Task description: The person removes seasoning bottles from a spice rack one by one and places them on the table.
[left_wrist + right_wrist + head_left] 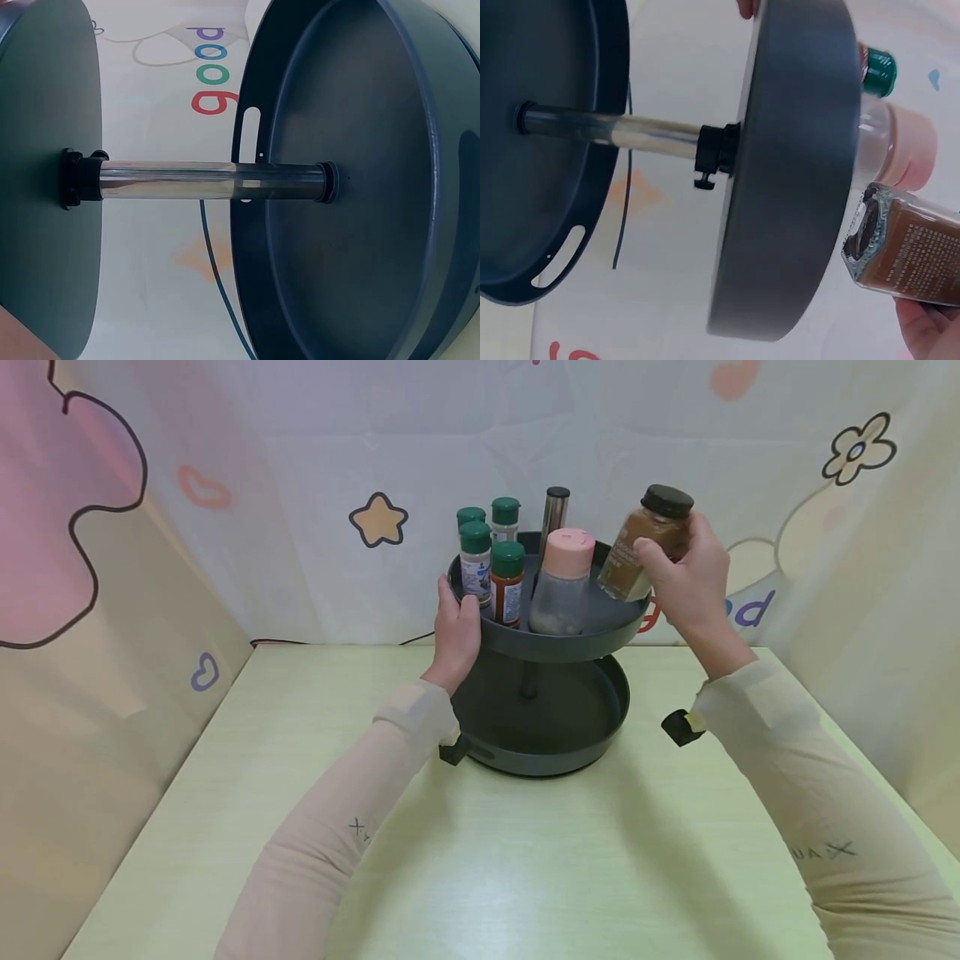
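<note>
My right hand [693, 572] grips a glass jar of brown powder [641, 547] with a black lid, tilted over the right rim of the upper tier. In the right wrist view the jar [919, 251] hangs beside that tier's wall. My left hand [456, 631] holds the left rim of the dark two-tier rack [551, 647]. On its upper tier stand several green-capped spice bottles [507, 585], a clear jar with a pink lid [562, 589] and a slim steel cylinder [555, 510] with a black top.
The rack's lower tier [540, 760] holds nothing visible, and a metal post [202, 180] joins the two tiers. Beneath it spreads a pale table [480, 860]. A printed curtain [315, 468] hangs behind, with a thin black cable [416, 637] at its foot.
</note>
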Motion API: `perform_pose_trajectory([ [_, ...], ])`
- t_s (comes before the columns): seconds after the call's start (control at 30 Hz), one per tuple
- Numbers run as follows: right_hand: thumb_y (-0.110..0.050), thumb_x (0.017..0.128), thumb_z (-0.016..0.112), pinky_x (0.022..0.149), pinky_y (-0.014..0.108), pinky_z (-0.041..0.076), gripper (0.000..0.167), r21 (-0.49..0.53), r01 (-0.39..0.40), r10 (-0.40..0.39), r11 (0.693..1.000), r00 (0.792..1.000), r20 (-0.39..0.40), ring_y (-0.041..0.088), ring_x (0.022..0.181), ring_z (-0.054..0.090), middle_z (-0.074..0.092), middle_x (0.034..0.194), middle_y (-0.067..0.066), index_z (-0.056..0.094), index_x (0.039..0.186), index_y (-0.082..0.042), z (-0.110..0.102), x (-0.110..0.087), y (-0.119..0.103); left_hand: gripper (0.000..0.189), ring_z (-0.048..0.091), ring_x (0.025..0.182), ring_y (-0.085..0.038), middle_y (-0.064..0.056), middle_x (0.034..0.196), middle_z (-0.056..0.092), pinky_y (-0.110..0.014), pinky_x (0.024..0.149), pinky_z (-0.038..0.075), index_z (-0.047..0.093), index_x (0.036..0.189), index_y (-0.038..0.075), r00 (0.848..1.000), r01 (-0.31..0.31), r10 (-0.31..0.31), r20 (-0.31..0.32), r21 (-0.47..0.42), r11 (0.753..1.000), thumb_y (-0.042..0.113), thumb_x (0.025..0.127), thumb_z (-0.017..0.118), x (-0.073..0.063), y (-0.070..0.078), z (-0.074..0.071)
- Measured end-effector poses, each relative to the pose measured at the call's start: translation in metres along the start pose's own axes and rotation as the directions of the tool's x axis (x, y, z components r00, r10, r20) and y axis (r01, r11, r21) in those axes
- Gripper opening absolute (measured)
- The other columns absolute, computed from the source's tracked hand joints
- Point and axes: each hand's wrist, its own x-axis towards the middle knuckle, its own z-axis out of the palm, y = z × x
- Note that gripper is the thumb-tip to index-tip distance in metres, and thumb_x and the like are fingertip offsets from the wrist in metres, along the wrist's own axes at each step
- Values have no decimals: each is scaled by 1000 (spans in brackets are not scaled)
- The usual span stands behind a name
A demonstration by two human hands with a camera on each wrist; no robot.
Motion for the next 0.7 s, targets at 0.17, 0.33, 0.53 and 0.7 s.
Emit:
perform_pose_trajectory([
  [0.17, -25, 80, 53, 60, 17, 38, 34, 31, 20, -21, 999, 999, 33, 5, 67, 45, 50, 77, -13, 52, 110, -10, -2, -7, -8, 64, 11, 137, -12, 10, 150, 3, -38, 111, 12, -4, 142, 23, 1000, 0, 0, 3, 6, 1000, 32, 89, 30, 0, 0, -1],
  [0.33, -21, 81, 53, 62, 16, 40, 33, 97, 40, -47, 994, 996, 71, 6, 69, 49, 54, 81, -12, 52, 112, -10, -4, -16, -17, 64, 10, 137, -12, 10, 150, 3, -38, 111, 11, -5, 143, 23, 1000, 2, -2, 10, 4, 1000, 32, 90, 30, 0, 0, -1],
  [0.53, -18, 82, 55, 67, 14, 44, 35, 151, 60, -79, 987, 990, 120, 5, 74, 54, 57, 88, -12, 51, 115, -8, -4, -27, -26, 64, 9, 137, -12, 10, 150, 2, -38, 111, 11, -5, 143, 23, 1000, 0, 0, 9, 8, 1000, 32, 90, 30, 0, 0, -2],
  [0.7, -14, 82, 55, 64, 14, 44, 34, 186, 81, -111, 979, 982, 155, 5, 71, 54, 58, 84, -12, 51, 115, -5, -3, -34, -30, 64, 10, 137, -12, 9, 150, 2, -38, 111, 11, -5, 143, 23, 1000, -4, 4, 11, 11, 1000, 32, 89, 30, -1, 1, -2],
])
